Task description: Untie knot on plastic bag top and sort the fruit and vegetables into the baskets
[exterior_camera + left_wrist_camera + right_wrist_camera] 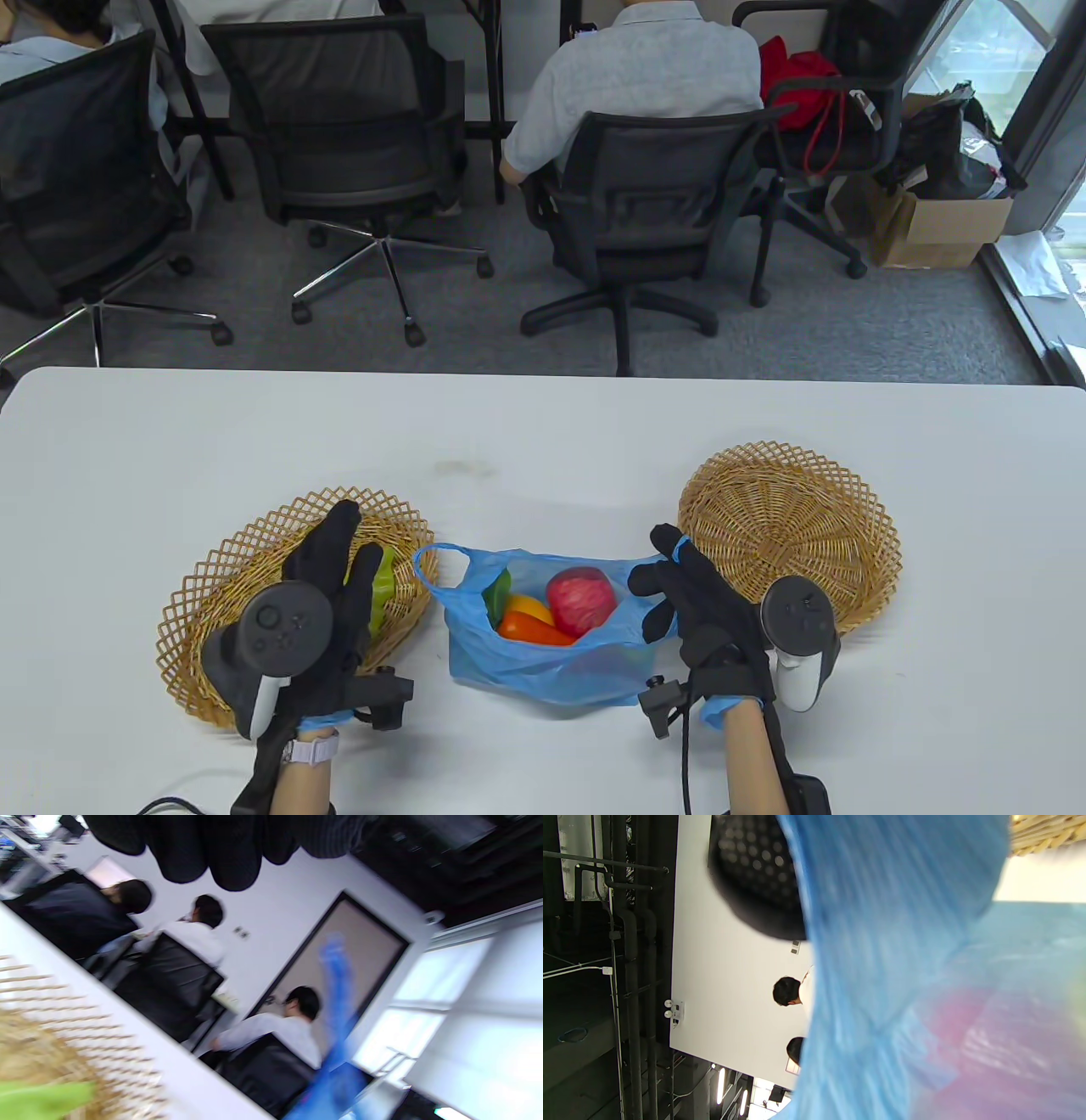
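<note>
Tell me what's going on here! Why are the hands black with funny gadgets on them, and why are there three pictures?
Those are a person's two hands in black sensor gloves. The gadget strapped on each hand's back tracks how it moves. The big picture comes from a camera looking down at the white table. The other two come from small cameras on the wrists, so they look tilted and blurry.

On the table sits an open blue plastic bag with a red apple and some orange, yellow and green pieces I cannot name inside. The right hand pinches the bag's edge. The left hand hovers, fingers straight, over the left basket, where a green vegetable lies. The right basket looks empty.
</note>
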The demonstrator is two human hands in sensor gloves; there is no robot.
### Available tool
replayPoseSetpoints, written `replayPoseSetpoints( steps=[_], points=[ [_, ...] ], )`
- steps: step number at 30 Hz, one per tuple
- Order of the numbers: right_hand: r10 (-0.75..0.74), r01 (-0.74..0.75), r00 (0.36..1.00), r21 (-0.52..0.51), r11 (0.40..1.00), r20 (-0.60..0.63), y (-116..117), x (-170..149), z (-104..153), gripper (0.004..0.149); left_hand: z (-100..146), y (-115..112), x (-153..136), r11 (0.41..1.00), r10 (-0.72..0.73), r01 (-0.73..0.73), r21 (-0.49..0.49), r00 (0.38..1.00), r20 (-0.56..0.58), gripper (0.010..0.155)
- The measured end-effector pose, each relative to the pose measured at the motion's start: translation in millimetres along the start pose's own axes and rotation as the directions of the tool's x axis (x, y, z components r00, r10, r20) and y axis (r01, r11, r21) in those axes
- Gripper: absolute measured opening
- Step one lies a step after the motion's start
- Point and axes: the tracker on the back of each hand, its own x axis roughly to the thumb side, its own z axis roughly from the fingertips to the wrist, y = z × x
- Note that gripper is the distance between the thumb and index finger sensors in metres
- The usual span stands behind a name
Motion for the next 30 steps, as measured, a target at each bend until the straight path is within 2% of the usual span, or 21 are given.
replayPoseSetpoints(
  steps=[3, 7, 10, 16, 19, 24, 27, 29, 30],
  points=[
    [0.004, -0.004, 1.000, 0.007, 1.000, 0.008, 3, 2, 0, 0.049, 10, 0, 26, 0.998, 0.010, -0.020, 0.062, 0.989, 0.149, 0.051],
    [0.004, -0.004, 1.000, 0.015, 1.000, 0.016, 5, 4, 0, 0.049, 21, -8, 55, 0.996, -0.064, 0.042, 0.075, 0.949, 0.310, 0.048],
    [0.004, -0.004, 1.000, 0.022, 1.000, 0.023, 6, 6, 1, 0.048, 30, -22, 73, 0.992, -0.124, 0.113, 0.051, 0.898, 0.423, 0.046],
    [0.010, -0.012, 0.999, 0.058, 0.998, 0.031, 11, 8, 0, 0.048, 38, -65, 88, 0.957, -0.213, 0.285, -0.058, 0.823, 0.527, 0.042],
    [0.020, -0.023, 0.999, 0.107, 0.994, 0.029, 14, 10, 0, 0.048, 40, -88, 85, 0.918, -0.282, 0.389, -0.083, 0.783, 0.554, 0.042],
    [0.103, -0.093, 0.995, 0.326, 0.941, -0.011, 26, 12, -3, 0.049, 43, -115, 76, 0.831, -0.390, 0.545, -0.112, 0.714, 0.582, 0.045],
    [0.227, -0.189, 0.973, 0.460, 0.867, -0.028, 35, 12, -4, 0.052, 42, -120, 73, 0.735, -0.453, 0.655, -0.179, 0.669, 0.589, 0.052],
    [0.288, -0.237, 0.957, 0.505, 0.830, -0.026, 38, 12, -4, 0.053, 42, -121, 72, 0.682, -0.461, 0.693, -0.236, 0.657, 0.597, 0.059],
    [0.319, -0.260, 0.948, 0.524, 0.811, -0.024, 40, 13, -4, 0.053, 41, -122, 72, 0.638, -0.451, 0.712, -0.294, 0.655, 0.606, 0.064]
  ],
)
